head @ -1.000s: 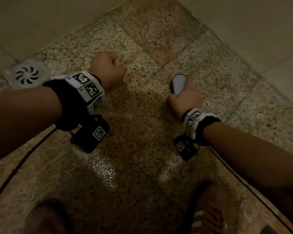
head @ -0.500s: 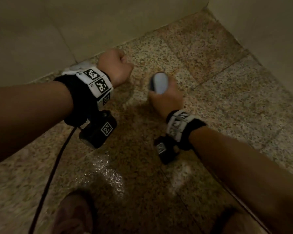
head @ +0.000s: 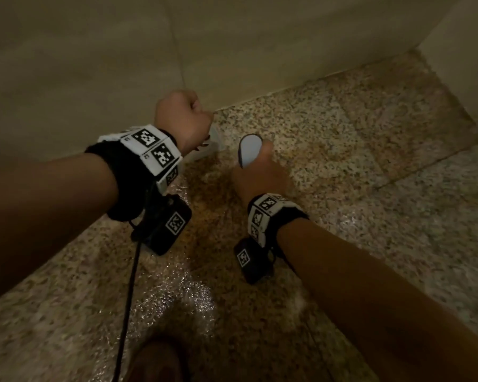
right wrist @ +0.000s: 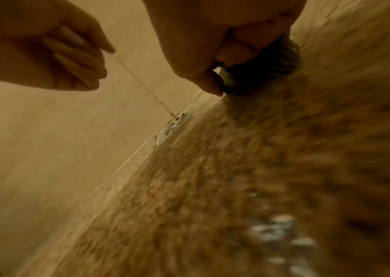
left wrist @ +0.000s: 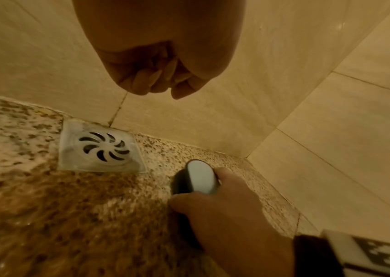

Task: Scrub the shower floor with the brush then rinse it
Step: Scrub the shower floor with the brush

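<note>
R hand (head: 260, 179) grips the scrub brush (head: 249, 153), fingers & thumb curled round its body; the white oval top pokes out past the knuckles. In the left wrist view the same brush (left wrist: 200, 177) shows a dark body under the white cap, sitting low on the shower floor (head: 356, 150). The right wrist view shows the dark bristles (right wrist: 270, 69) down on the speckled stone, just under the R hand (right wrist: 225, 37).

L hand (head: 181, 118) is clenched in a fist w/ nothing in it, held above the floor near the wall tiles (head: 108, 64). Seen from its own wrist, the L hand (left wrist: 156, 61) has fingers folded into the palm.

Square metal drain cover (left wrist: 100, 148) w/ swirl slots lies in the floor right at the wall's foot, just beside the brush, to its left. In the head view most of the drain is hidden by the L hand.

Floor is wet: shiny water patch (head: 177, 299) between the 2 forearms. Both wrists wear black bands w/ marker tags (head: 152, 148). A black cable (head: 127, 312) hangs from the L wrist unit. A foot (head: 155, 362) shows at bottom edge.
</note>
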Demonstrator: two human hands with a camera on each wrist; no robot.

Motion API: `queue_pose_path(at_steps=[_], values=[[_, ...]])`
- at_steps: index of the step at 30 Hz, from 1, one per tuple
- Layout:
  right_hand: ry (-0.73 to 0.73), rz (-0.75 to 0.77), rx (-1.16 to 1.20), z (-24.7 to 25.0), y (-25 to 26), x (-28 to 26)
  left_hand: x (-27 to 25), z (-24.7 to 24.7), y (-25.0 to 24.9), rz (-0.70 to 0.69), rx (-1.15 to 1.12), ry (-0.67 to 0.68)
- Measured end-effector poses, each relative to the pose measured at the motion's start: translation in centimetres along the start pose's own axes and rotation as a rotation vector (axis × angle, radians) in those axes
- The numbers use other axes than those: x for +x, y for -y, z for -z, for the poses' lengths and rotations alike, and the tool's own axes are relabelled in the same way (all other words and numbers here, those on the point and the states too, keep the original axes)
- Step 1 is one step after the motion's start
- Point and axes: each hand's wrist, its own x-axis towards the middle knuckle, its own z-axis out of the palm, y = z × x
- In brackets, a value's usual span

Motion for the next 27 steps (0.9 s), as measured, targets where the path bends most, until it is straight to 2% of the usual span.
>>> queue_pose_path(at_steps=[4, 8, 11, 14, 16, 18, 21, 27], values=[[0.039, 0.042, -0.027, -1.4, 1.4, -0.2, 0.4, 0.1, 0.7, -0.038, 0.042, 0.022], [0.074, 0.069, 0.026, -0.5, 1.4, 0.2, 0.2, -0.2, 1.1, -0.060, 0.120, 0.087], [0.195, 0.087, 0.063, 0.2, 1.5, 1.0, 0.0, 0.0, 0.5, -0.045, 0.157, 0.100], [0.392, 0.053, 0.322, 1.5, 1.4, 1.2, -0.2, 0.1, -0.3, -0.044, 0.145, 0.080], [0.424, 0.011, 0.459, 2.6, 0.8, 1.2, -0.3, 0.0, -0.8, -0.044, 0.124, 0.103], [0.398, -0.014, 0.514, 3.2, 0.1, 1.0, -0.5, -0.3, -1.1, -0.087, 0.131, 0.192], [0.376, 0.023, 0.424, 4.8, -0.4, 0.4, -0.7, -0.8, -2.4, -0.201, 0.238, 0.335], [0.339, 0.297, 0.066, 10.2, -1.5, -0.6, -2.0, -1.8, -7.5, -0.348, 0.473, 0.684]])
